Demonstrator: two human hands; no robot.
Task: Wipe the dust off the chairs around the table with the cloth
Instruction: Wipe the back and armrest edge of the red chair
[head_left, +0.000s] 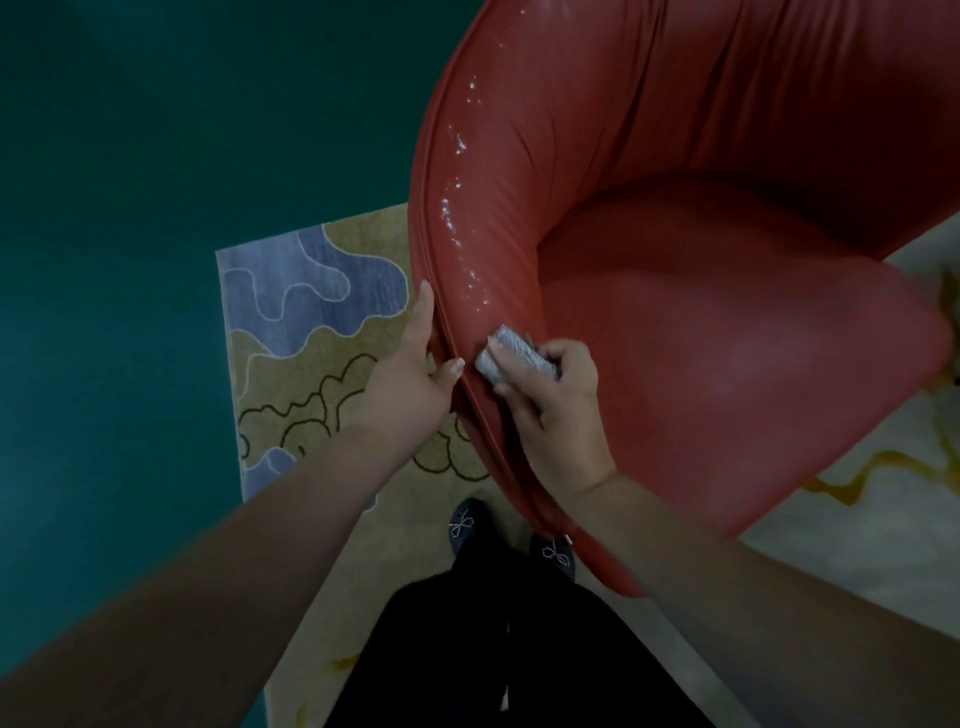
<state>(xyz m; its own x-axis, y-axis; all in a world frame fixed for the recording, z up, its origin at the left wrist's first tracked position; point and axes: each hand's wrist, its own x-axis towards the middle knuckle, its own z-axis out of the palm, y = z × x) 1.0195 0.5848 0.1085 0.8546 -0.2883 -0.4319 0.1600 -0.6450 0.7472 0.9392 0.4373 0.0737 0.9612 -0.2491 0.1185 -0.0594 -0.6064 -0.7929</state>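
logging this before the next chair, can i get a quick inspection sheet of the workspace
surface: red chair, white dust specks along the top of its curved back
job's things: grey folded cloth pressed on the chair back, just below the specks
clutter: nothing seen
grippers: right hand grips the cloth; left hand rests open on the chair's outer edge
cables: nothing seen
surroundings: patterned rug, teal floor, person's dark shoes
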